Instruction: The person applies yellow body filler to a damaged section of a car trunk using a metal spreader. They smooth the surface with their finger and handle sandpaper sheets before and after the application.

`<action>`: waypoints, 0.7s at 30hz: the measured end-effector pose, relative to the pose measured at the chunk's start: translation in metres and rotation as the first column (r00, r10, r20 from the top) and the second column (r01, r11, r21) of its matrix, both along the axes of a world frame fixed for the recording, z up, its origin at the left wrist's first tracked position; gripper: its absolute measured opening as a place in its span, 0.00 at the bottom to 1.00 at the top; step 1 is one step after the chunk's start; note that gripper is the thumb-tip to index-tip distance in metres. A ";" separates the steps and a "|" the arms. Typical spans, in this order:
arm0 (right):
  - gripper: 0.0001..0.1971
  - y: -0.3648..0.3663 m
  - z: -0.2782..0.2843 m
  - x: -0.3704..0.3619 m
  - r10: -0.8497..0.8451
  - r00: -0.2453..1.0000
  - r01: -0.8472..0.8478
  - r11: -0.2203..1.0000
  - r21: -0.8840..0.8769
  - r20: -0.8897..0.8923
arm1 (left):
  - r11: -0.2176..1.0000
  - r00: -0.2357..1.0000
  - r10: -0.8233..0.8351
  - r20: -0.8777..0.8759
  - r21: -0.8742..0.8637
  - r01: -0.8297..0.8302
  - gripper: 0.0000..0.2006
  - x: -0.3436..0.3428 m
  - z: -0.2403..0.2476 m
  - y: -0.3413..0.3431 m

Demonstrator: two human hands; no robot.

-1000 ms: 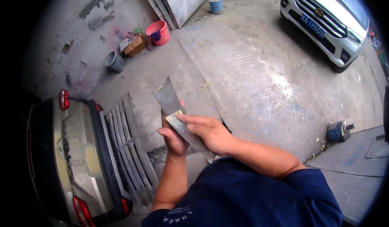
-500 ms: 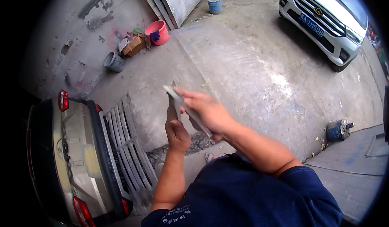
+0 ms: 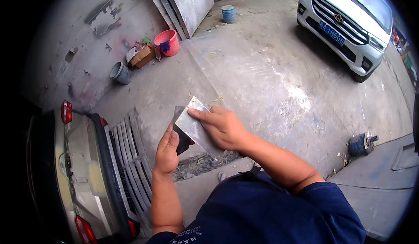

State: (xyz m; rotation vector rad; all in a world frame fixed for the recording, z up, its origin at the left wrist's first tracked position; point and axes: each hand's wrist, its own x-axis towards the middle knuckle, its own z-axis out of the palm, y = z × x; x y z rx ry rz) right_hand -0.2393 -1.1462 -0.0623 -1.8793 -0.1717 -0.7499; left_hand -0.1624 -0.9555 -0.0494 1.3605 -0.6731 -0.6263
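Metal blade (image 3: 196,128) turned flat, under right hand (image 3: 224,128), over dark scraper (image 3: 180,133)

The hands met at centre: the left hand (image 3: 168,150) held a dark blade (image 3: 180,133), and the right hand (image 3: 224,127) pressed a metal blade (image 3: 194,124) across it. A car rear (image 3: 83,170) sat at eight o'clock, a bucket (image 3: 168,42) at eleven, another car (image 3: 349,21) at one.

Both bare forearms rise from the lower edge and meet mid-frame. Left hand (image 3: 168,150) upright, fingers curled in a grip, thumb up. Right hand (image 3: 222,126) angled across from the right, palm down, fingers extended leftward.
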 end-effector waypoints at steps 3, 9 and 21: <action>0.20 -0.006 -0.003 0.000 -0.073 0.997 0.068 0.991 -0.116 -0.038 | 0.999 0.989 -0.038 -0.142 0.019 0.041 0.26 0.004 0.003 0.004; 0.20 -0.020 0.014 0.008 -0.068 0.997 0.070 0.995 -0.072 0.021 | 0.996 0.965 -0.053 -0.255 0.059 0.071 0.25 -0.003 -0.003 0.012; 0.19 0.012 -0.005 0.003 -0.002 0.985 0.009 0.999 0.036 -0.174 | 0.896 0.950 0.189 -0.250 -0.351 -0.271 0.23 -0.032 -0.021 -0.005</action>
